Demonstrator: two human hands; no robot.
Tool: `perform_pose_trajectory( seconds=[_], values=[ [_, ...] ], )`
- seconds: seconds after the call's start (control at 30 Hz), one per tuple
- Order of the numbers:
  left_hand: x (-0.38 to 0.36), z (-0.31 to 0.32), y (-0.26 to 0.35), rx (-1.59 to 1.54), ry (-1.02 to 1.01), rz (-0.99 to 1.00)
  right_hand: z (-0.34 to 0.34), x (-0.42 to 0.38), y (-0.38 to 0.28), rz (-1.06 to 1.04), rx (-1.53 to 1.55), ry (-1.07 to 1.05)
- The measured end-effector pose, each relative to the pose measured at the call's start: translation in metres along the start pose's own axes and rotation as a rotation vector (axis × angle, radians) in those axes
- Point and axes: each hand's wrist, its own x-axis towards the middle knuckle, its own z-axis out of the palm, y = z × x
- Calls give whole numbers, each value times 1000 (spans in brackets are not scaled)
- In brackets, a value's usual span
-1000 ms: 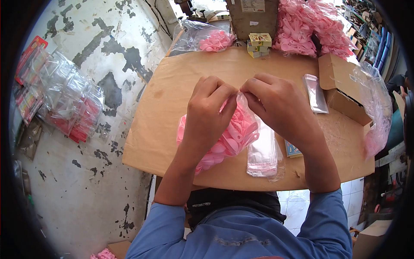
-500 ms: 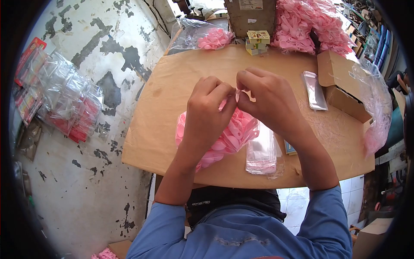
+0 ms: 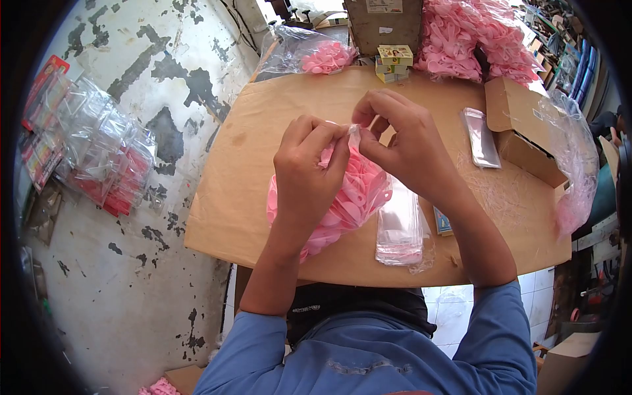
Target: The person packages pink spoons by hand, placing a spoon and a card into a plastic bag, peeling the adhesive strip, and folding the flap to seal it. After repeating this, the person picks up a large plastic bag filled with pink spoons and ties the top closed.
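Above the table, my left hand (image 3: 309, 164) is closed on the gathered top of a clear plastic bag (image 3: 354, 139). My right hand (image 3: 405, 141) pinches at the same top from the right, its thumb and index finger bent, and what lies between the tips is too small to make out. Below and between the hands is a heap of pink spoon-like pieces (image 3: 352, 201), partly hidden by my left hand and forearm. Flat clear bags (image 3: 399, 227) lie stacked right of the heap, with a small blue packet (image 3: 442, 222) beside them.
A cardboard box (image 3: 523, 128) and another stack of clear sleeves (image 3: 482, 139) are on the right. Small yellow boxes (image 3: 394, 60), a bag of pink pieces (image 3: 328, 56) and a large pink pile (image 3: 471, 39) stand along the back. Packaged goods (image 3: 99, 138) lie left.
Both hands have moved slightly up and left. More clear plastic shows between the fingertips, and my right fingers have spread a little.
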Motion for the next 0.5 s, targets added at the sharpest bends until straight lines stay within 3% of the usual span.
perform_pose_trajectory(
  seconds=[0.23, 0.5],
  values=[
    [-1, 7, 0, 58, -56, 68, -19, -8, -6, -64, -427, -184],
    [-3, 12, 5, 60, -107, 96, -26, -8, -16, 7, -551, -282]
  ],
)
